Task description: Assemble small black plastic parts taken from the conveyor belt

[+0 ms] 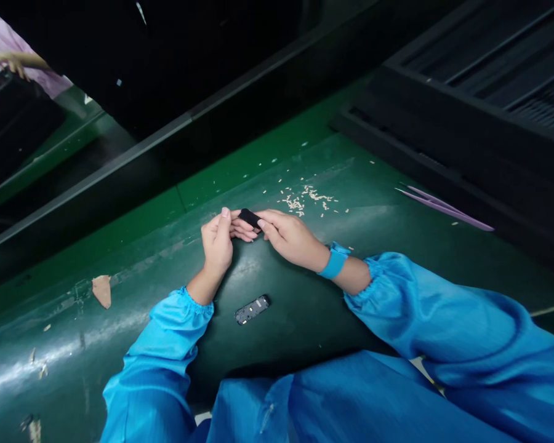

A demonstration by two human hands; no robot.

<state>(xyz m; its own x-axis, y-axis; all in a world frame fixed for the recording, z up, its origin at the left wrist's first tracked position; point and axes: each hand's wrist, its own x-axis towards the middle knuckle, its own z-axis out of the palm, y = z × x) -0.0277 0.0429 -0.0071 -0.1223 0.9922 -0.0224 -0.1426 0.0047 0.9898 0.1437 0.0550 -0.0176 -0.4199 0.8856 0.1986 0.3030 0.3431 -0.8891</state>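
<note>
A small, flat, black plastic piece (pixel 249 218) is held above the green table between my two hands. My right hand (pixel 292 239) pinches its right end between thumb and fingers. My left hand (pixel 218 243) has its fingers curled around the left end, with the thumb pointing up. Fingers cover parts of the piece, so its full outline is hidden. Nearer to me lies a narrow black phone-like housing (pixel 252 309), with small light and gold-coloured parts on its upper side. A blue band (pixel 336 261) circles my right wrist.
Many tiny beige pieces (pixel 305 200) are scattered behind my hands. Lilac tweezers (pixel 447 209) lie at the right, beside dark stacked trays (pixel 461 117). A tan scrap (pixel 102 291) sits at the left. Beyond the dark partition, another person's hand (pixel 13 61) touches a black box.
</note>
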